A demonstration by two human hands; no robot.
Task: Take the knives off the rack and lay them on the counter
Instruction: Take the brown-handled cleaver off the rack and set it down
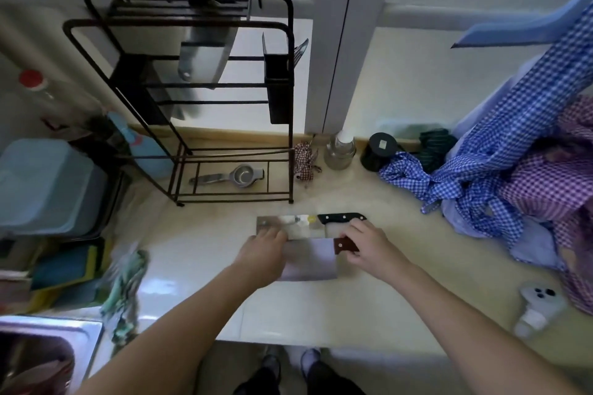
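A black wire knife rack (290, 80) stands at the back of the counter (321, 308). One cleaver with a black handle (205, 51) still hangs in its top slot. In front of the rack, a black-handled cleaver (298, 226) lies flat on the counter. Just nearer to me lies a brown-handled cleaver (311, 258). My right hand (369, 245) grips its brown handle. My left hand (263, 255) rests on the blade's left end, fingers down on the steel.
A metal strainer (239, 176) lies in the rack's base. Jars (340, 151) stand by the wall. Blue and purple checked cloth (500, 176) piles up at right, with a white phone (539, 301) near the front edge. Sponges (67, 269), a blue bin (45, 186) and a sink (48, 349) lie left.
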